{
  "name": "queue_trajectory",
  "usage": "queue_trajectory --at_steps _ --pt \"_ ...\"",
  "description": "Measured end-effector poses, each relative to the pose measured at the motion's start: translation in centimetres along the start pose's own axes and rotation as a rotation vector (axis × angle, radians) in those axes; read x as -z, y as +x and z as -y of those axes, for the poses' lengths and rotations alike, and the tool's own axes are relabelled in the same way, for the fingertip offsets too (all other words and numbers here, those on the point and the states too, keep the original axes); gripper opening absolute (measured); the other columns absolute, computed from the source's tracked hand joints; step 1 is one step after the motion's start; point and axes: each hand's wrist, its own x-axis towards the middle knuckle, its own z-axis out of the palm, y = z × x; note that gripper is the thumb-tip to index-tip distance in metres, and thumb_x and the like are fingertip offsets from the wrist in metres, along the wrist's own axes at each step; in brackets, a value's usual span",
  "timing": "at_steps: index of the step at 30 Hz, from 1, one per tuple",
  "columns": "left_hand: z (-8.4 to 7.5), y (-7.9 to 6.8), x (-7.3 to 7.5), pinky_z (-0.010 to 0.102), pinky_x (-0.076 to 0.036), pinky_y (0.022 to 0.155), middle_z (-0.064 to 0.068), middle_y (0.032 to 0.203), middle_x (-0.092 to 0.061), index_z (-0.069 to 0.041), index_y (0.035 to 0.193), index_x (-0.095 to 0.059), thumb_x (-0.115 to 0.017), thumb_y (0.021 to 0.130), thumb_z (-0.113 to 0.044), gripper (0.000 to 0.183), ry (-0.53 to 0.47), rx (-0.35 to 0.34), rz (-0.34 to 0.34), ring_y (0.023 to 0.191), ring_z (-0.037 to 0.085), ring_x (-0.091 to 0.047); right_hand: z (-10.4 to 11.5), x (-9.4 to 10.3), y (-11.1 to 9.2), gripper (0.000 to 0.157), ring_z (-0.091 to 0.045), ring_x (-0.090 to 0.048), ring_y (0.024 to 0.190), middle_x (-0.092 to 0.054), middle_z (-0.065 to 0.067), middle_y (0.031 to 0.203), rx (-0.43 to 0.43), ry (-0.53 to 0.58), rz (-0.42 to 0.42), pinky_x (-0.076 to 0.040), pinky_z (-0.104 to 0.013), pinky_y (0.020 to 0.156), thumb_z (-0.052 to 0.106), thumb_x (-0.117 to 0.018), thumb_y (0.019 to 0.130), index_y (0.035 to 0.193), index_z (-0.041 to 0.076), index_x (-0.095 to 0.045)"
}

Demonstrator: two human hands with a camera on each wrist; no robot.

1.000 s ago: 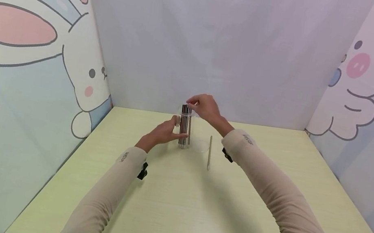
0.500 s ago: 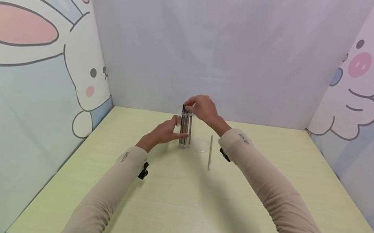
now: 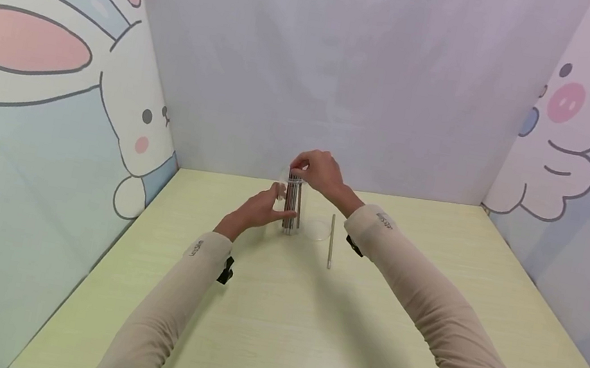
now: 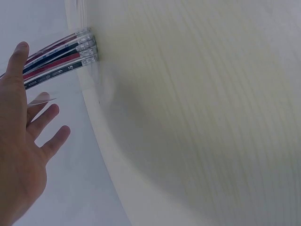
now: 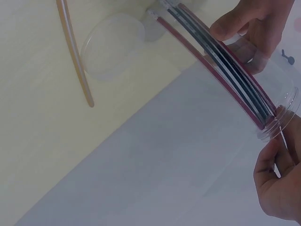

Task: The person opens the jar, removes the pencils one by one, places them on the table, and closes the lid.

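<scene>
A clear jar (image 5: 284, 87) stands near the back of the table, holding several dark and red pencils (image 5: 230, 61). Their metal-capped ends point down, as the left wrist view shows. My left hand (image 3: 258, 207) holds the jar, thumb in front and fingers behind its far left side. At the jar's mouth, my right hand (image 3: 323, 170) pinches the upper ends of pencils; its fingers hide some of these ends. Right of the jar lies a round transparent lid (image 5: 113, 44). A single gold-coloured pencil (image 3: 331, 242) lies beyond it, also on the table.
The pale wood-look table (image 3: 269, 336) reaches back to a plain grey curtain (image 3: 342, 75). Side panels with cartoon animals, such as the rabbit panel (image 3: 9, 175), enclose the table left and right. My forearms wear beige sleeves (image 3: 156, 310).
My right hand has moved slightly left over the pencil tops. The dark pencil ends show less above the jar's rim than before. My left hand, the lid and the loose pencil stay in place.
</scene>
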Motion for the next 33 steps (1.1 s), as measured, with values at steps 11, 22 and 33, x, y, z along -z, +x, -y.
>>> queue_trajectory --at_steps 11,22,33 --pt "0.0 0.0 0.0 0.051 -0.049 0.096 0.024 0.140 -0.054 -0.007 0.139 -0.037 -0.070 0.095 -0.059 0.075 0.004 -0.010 0.007 0.117 0.036 -0.059 -0.1 -0.4 0.0 0.015 -0.021 -0.074 0.095 -0.078 -0.008 0.105 -0.020 0.013 0.005 -0.059 -0.039 0.079 0.018 -0.076 0.098 0.110 0.009 -0.079" --pt "-0.3 0.1 0.1 0.051 -0.048 0.097 0.024 0.140 -0.052 -0.006 0.139 -0.036 -0.069 0.096 -0.057 0.074 0.010 0.003 0.012 0.119 0.038 -0.058 -0.3 -0.3 0.2 0.017 -0.021 -0.074 0.093 -0.078 -0.009 0.106 0.004 0.007 0.008 -0.059 -0.040 0.078 0.018 -0.074 0.099 0.111 0.008 -0.079" --pt "-0.3 0.0 0.0 0.051 -0.049 0.096 0.023 0.138 -0.054 -0.007 0.139 -0.037 -0.070 0.095 -0.059 0.076 0.008 0.002 0.008 0.114 0.035 -0.059 -0.3 1.5 0.8 0.020 -0.023 -0.073 0.098 -0.078 -0.010 0.110 -0.002 0.015 -0.023 -0.058 -0.042 0.084 0.020 -0.072 0.100 0.115 0.008 -0.076"
